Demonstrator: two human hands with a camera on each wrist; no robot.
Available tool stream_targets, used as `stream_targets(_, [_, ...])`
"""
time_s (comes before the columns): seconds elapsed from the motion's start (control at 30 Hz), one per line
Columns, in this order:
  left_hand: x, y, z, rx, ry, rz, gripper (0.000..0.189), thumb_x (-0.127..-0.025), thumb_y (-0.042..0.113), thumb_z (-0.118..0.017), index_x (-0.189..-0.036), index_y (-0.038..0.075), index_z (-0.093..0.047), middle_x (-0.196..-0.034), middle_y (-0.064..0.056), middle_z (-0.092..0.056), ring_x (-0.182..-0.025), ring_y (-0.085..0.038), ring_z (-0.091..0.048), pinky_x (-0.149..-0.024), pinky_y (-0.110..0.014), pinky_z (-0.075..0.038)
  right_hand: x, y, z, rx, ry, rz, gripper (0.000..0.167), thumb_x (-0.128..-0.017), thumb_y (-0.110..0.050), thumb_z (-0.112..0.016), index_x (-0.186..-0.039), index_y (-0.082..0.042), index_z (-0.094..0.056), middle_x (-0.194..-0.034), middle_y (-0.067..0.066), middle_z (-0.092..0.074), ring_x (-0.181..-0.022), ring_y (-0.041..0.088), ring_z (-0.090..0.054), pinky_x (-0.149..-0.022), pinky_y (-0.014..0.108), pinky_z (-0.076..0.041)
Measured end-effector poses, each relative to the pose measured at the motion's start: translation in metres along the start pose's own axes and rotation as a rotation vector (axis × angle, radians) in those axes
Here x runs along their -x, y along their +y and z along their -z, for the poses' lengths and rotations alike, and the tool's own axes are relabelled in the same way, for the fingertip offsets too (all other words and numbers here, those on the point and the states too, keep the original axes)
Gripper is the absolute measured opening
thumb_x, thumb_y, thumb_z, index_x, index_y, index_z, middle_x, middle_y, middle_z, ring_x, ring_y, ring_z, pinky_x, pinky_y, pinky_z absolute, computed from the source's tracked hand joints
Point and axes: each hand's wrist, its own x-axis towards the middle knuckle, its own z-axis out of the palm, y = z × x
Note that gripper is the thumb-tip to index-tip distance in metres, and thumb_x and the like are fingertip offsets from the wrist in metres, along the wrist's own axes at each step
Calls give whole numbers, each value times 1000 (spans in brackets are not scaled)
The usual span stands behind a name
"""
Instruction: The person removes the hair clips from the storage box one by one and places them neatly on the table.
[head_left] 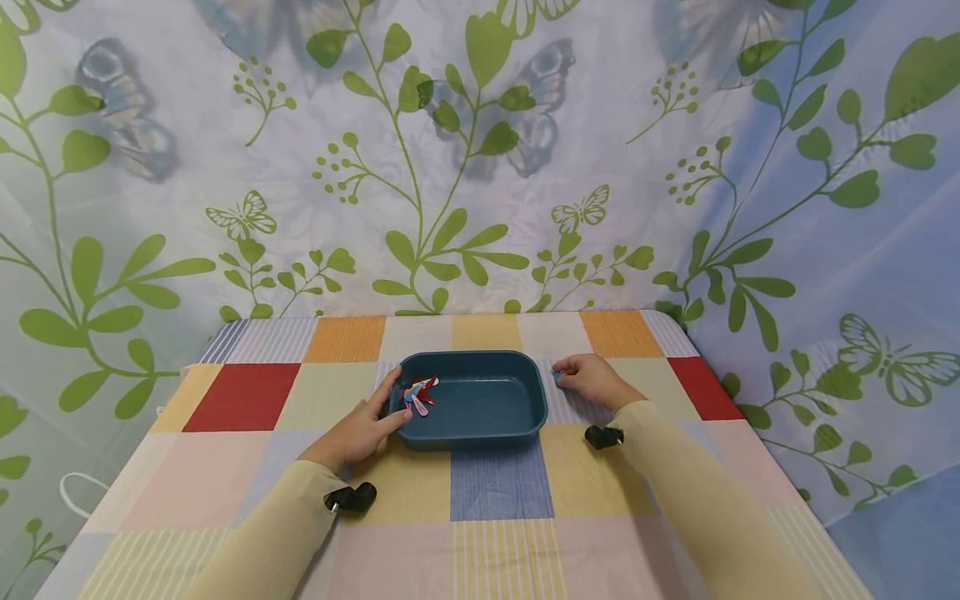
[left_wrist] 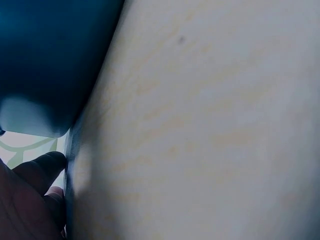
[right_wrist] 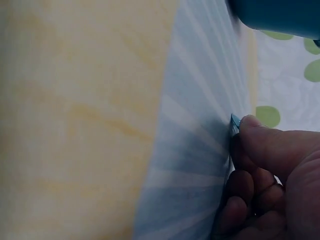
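A dark teal rectangular tray [head_left: 483, 402] stands on the checked cloth in front of me. My left hand [head_left: 362, 432] grips its left end, thumb at the near rim and fingers along the left side. Inside the tray, by that hand, lies a small heap of hair clips [head_left: 420, 395] in red, blue, pink and white. To the right of the tray, my right hand [head_left: 596, 382] pinches a small blue hair clip [right_wrist: 235, 121] between thumb and forefinger, low over the striped cloth. Most of this clip is hidden by the fingers.
The table [head_left: 502, 554] has a patchwork cloth over it. Behind it hangs a curtain [head_left: 465, 192] with green leaves and butterflies. A white cable [head_left: 71, 492] loops beside the table's left edge. Each wrist carries a small black device [head_left: 603, 437].
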Motion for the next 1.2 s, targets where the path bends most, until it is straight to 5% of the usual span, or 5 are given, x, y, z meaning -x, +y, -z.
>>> stream_targets(0.33, [0, -1, 1, 13, -5, -6, 80, -107, 47, -55, -170, 37, -8, -176, -18, -17, -159, -58, -1, -127, -71, 4, 0, 4, -2, 18, 0, -14, 33, -99, -12, -72, -130, -3, -73, -95, 4, -73, -89, 17, -61, -89, 35, -51])
stream_targets(1.2, [-1, -5, 1, 20, -3, -3, 82, -105, 54, -56, -169, 43, -5, -177, -16, -16, -159, -57, 0, -126, -74, 2, 1, 4, -4, 49, -20, -23, 36, -101, -15, -70, -135, -3, -71, -91, 0, -66, -94, 20, -58, -94, 40, -48])
